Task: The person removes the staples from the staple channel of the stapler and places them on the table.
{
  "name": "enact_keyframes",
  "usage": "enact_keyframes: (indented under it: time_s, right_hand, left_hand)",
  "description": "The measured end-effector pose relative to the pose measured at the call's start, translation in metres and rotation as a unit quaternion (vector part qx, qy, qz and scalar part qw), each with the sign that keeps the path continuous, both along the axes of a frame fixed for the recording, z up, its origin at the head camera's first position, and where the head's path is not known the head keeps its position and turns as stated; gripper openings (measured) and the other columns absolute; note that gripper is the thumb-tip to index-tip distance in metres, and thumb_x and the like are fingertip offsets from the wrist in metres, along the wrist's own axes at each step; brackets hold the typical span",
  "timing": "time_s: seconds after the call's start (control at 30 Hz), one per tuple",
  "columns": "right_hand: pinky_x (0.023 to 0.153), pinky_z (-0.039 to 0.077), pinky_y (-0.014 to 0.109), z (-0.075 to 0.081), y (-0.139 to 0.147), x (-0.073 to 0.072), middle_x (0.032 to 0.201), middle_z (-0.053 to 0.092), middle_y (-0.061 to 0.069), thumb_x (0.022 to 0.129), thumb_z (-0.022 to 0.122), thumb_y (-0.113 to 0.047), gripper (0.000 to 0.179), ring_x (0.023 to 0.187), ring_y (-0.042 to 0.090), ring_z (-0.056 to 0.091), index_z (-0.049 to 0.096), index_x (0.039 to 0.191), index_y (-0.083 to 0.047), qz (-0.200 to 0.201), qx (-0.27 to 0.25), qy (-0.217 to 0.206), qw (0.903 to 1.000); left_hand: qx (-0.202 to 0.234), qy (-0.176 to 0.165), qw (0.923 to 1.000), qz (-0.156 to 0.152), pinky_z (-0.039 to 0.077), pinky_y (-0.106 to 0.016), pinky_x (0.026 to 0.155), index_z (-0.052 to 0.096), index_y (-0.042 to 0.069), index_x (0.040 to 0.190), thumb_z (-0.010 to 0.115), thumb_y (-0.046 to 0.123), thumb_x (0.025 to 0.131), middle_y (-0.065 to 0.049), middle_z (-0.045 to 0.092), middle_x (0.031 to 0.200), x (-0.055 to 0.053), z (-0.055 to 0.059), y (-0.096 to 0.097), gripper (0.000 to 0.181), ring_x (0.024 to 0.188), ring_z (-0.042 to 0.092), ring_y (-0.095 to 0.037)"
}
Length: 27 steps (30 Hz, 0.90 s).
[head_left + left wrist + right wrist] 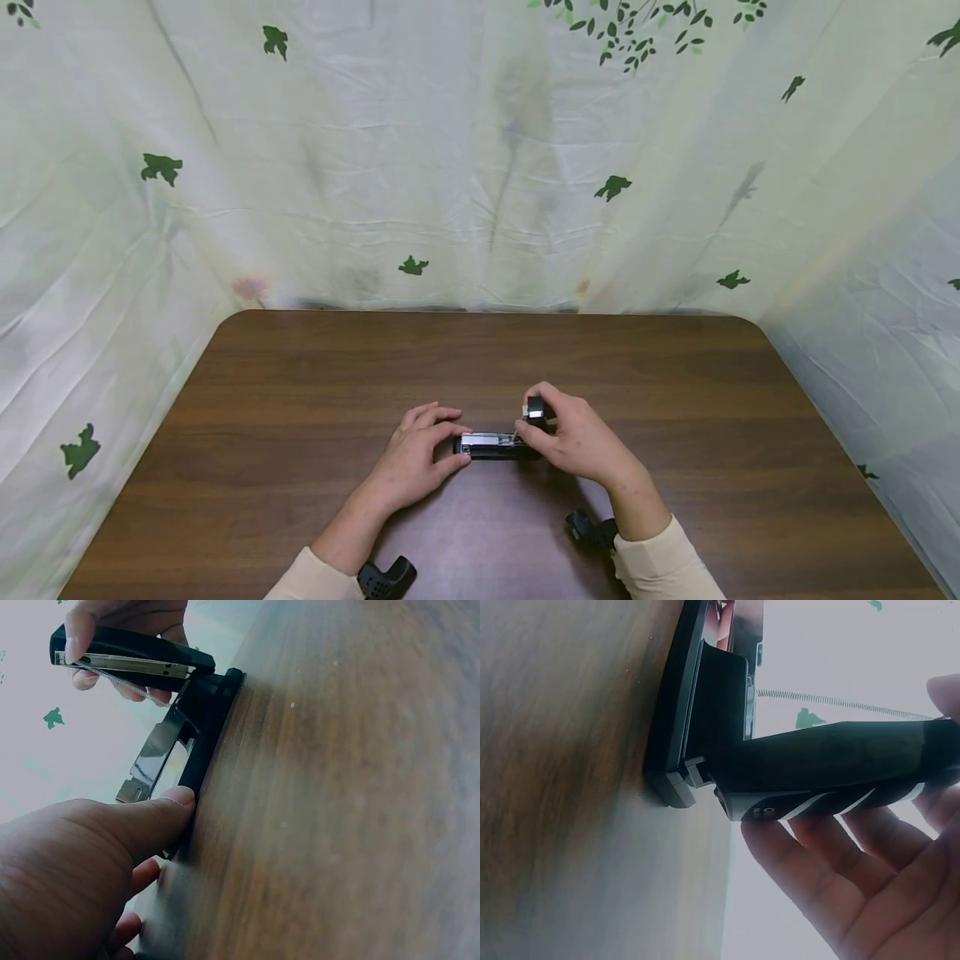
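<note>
A black stapler point(495, 447) lies opened wide on the table, its metal staple channel point(154, 754) exposed along the base. My left hand point(416, 458) grips the front end of the base, thumb on the near side and fingers partly hidden beyond it. At the hinge end, my right hand point(581, 437) holds the raised top arm point(825, 757), with fingers along its outer back and the thumb near its tip. A thin coil spring point(840, 702) stretches between the lifted arm and the channel. Whether staples lie in the channel, I cannot tell.
The brown wooden table point(337, 367) has rounded far corners. Behind and beside it hangs a pale curtain point(450, 167) with green leaf and bird shapes. Black wrist devices point(387, 577) sit on both forearms, close above the tabletop.
</note>
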State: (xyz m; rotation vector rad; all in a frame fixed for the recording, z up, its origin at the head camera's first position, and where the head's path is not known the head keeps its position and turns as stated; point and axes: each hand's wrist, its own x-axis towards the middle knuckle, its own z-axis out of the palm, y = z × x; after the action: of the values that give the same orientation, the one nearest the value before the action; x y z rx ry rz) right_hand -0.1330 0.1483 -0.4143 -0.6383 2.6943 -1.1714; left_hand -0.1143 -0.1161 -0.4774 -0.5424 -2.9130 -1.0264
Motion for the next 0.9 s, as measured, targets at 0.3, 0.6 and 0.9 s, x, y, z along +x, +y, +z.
enact_keyframes:
  time_s: [0.3,0.6,0.9]
  right_hand:
    - [0.090,0.061,0.041,-0.0023,-0.0013,-0.0005,0.093,0.064,-0.007,0.094,0.075,-0.028,0.018,0.094,0.011,0.067,0.059,0.102,-0.025,0.000,-0.013,0.028,0.9995]
    - [0.083,0.059,0.030,-0.0004,-0.0034,-0.0001,0.088,0.064,-0.009,0.090,0.076,-0.022,0.018,0.087,0.008,0.067,0.060,0.098,-0.026,-0.009,-0.012,0.031,0.9994]
    - [0.081,0.060,0.030,-0.0005,-0.0050,0.0008,0.091,0.066,-0.008,0.089,0.077,-0.020,0.018,0.086,0.009,0.067,0.062,0.099,-0.024,-0.015,-0.009,0.042,0.9990]
  left_hand:
    - [0.004,0.003,1.0000,-0.003,0.032,-0.062,0.117,0.074,0.024,0.118,0.081,0.032,0.087,-0.002,0.061,0.142,0.0001,0.0000,-0.0008,0.032,0.147,0.039,-0.035]
    - [0.004,0.010,0.9999,-0.005,0.033,-0.062,0.115,0.075,0.023,0.117,0.081,0.029,0.087,-0.002,0.061,0.141,-0.0005,-0.0011,-0.0009,0.032,0.145,0.040,-0.036]
    - [0.003,0.001,1.0000,-0.003,0.032,-0.063,0.117,0.074,0.024,0.118,0.081,0.031,0.087,-0.001,0.061,0.142,0.0004,0.0003,-0.0011,0.032,0.146,0.039,-0.035]
